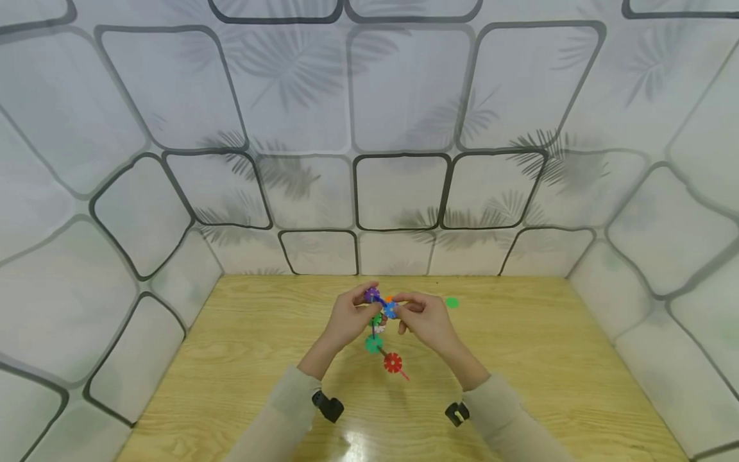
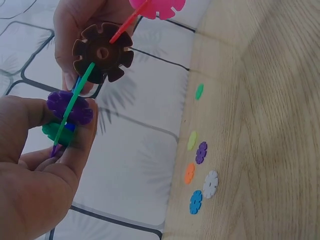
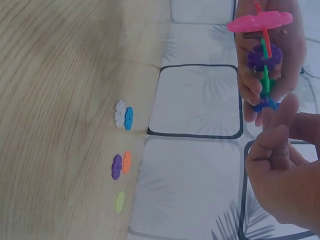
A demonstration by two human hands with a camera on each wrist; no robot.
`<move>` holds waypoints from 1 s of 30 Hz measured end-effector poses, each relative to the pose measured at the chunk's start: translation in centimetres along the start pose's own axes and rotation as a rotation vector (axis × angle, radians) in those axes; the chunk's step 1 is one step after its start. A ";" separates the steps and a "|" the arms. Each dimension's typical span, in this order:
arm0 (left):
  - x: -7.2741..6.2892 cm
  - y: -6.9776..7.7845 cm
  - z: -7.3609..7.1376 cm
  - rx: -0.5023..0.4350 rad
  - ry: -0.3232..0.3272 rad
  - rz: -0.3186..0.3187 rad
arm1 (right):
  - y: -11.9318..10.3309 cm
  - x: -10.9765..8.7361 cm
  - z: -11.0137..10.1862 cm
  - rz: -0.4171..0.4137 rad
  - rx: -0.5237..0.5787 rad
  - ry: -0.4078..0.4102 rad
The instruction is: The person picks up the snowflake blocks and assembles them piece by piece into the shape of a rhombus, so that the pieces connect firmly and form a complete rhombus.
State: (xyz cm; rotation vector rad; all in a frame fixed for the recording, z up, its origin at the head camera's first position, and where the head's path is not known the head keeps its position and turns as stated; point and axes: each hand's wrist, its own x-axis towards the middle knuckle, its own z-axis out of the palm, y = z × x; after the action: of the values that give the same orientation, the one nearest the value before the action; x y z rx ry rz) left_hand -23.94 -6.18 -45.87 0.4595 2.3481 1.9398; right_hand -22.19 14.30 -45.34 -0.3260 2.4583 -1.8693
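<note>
Both hands hold one chain of notched plastic snowflake discs, edges slotted together. My left hand (image 1: 349, 319) grips it by a purple disc (image 1: 372, 294) and a green disc (image 2: 59, 134). With thumb and fingers, my right hand (image 1: 428, 323) pinches a blue disc (image 1: 390, 310) at the chain's other end. In the head view the chain hangs between the hands, down through a teal disc (image 1: 373, 344) to a red disc (image 1: 392, 363). A brown disc (image 2: 103, 53) and a pink disc (image 3: 260, 21) face the wrist cameras. Fingers partly hide the joint between the hands.
Loose discs lie on the wooden table (image 1: 260, 359) beyond the hands: a green one (image 1: 452, 302), a yellow-green one (image 2: 192, 140), a purple one (image 2: 201, 152), an orange one (image 2: 189, 173), a white one (image 2: 210, 184) and a blue one (image 2: 196, 202). Patterned cloth walls (image 1: 398, 192) surround the table.
</note>
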 end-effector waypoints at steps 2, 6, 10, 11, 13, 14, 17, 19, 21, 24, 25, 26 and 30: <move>0.0 0.0 -0.1 -0.014 -0.009 0.013 | -0.1 0.0 0.2 0.016 0.019 0.015; -0.1 0.1 -0.1 -0.032 -0.022 0.029 | -0.1 0.0 0.4 0.037 0.058 0.035; -0.1 0.0 0.1 -0.037 -0.017 0.034 | 0.1 0.1 0.6 0.050 0.103 0.046; -0.1 0.0 0.1 -0.038 -0.014 0.036 | 0.2 0.1 0.6 0.051 0.111 0.047; -0.1 0.0 0.3 -0.040 -0.004 0.037 | 0.1 0.1 0.7 0.051 0.120 0.053; -0.1 0.1 0.3 -0.042 0.001 0.038 | 0.1 0.0 0.8 0.050 0.120 0.058; -0.2 0.4 0.5 -0.047 0.017 0.034 | -0.1 0.0 1.0 0.045 0.113 0.084; -0.2 0.4 0.6 -0.047 0.027 0.033 | -0.2 0.0 1.1 0.042 0.110 0.107; -0.3 0.4 0.7 -0.046 0.037 0.037 | -0.1 0.0 1.3 0.040 0.116 0.129; -0.3 0.4 0.9 -0.039 0.043 0.052 | 0.1 0.2 1.5 0.036 0.136 0.155; -0.3 0.4 0.9 -0.040 0.043 0.055 | 0.1 0.2 1.6 0.033 0.142 0.159; -0.2 0.4 1.0 -0.039 0.042 0.058 | 0.1 0.2 1.6 0.032 0.147 0.160; -0.1 0.1 0.7 -0.063 0.030 0.025 | -0.1 0.0 1.2 0.023 0.134 0.111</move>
State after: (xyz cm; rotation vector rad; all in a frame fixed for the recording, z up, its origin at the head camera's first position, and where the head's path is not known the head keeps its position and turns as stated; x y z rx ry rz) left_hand -23.66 -5.49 -45.96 0.4606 2.3025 2.0387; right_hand -22.02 13.07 -45.55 -0.1920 2.3755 -2.0834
